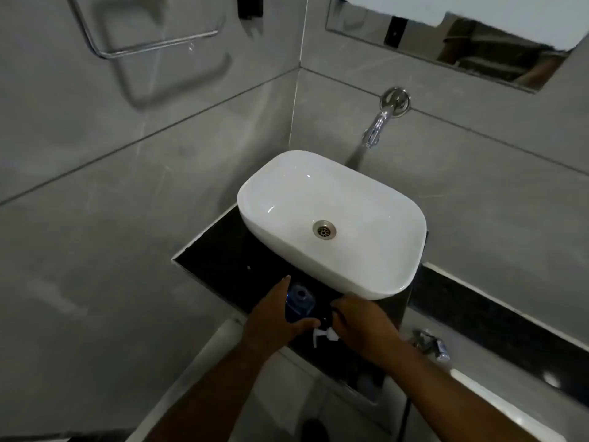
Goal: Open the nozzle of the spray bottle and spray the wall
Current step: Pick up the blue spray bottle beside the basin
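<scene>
Spray bottle [299, 303] held at the front edge of the dark counter [223, 250], below the white basin [331, 218]; nozzle not yet confirmed open.

Your left hand [276, 317] is wrapped around the blue bottle body, while your right hand [360, 327] closes its fingertips on the white spray head [325, 334]; the bottle sits between your two hands, tilted toward you. The likely fault: if you turn the small nozzle tip with a loose hold, the head may slip or stay closed. Pulling the trigger before aiming at the grey tiled wall [127, 186] would wet the counter or your hand.
</scene>
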The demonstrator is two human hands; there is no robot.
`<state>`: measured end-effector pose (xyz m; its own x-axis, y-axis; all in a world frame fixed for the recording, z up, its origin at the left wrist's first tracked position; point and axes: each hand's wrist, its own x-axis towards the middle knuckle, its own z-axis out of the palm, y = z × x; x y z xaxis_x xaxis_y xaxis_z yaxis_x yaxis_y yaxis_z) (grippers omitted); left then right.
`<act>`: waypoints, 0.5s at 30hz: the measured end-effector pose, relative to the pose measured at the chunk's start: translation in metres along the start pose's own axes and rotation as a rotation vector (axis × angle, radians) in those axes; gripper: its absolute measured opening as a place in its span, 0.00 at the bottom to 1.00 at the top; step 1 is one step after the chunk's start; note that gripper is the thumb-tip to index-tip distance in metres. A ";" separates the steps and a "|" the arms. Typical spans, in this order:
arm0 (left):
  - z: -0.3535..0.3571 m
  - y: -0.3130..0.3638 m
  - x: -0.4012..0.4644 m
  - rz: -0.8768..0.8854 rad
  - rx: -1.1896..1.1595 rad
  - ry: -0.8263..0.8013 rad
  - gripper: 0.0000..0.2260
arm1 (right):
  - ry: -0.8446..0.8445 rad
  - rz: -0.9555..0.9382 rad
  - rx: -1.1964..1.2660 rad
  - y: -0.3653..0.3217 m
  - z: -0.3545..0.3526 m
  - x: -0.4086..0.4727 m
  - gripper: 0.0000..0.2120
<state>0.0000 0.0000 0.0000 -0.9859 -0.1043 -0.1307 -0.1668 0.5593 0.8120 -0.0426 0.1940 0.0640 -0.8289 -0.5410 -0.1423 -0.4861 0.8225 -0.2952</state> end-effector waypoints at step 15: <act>0.016 -0.021 0.015 0.172 0.314 0.155 0.44 | -0.371 -0.031 -0.438 0.013 0.065 0.012 0.17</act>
<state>-0.0120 0.0002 -0.0282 -0.9904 -0.0965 0.0988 -0.0185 0.8015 0.5977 -0.0409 0.1866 -0.0033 -0.6983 -0.5265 -0.4850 -0.6435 0.7585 0.1031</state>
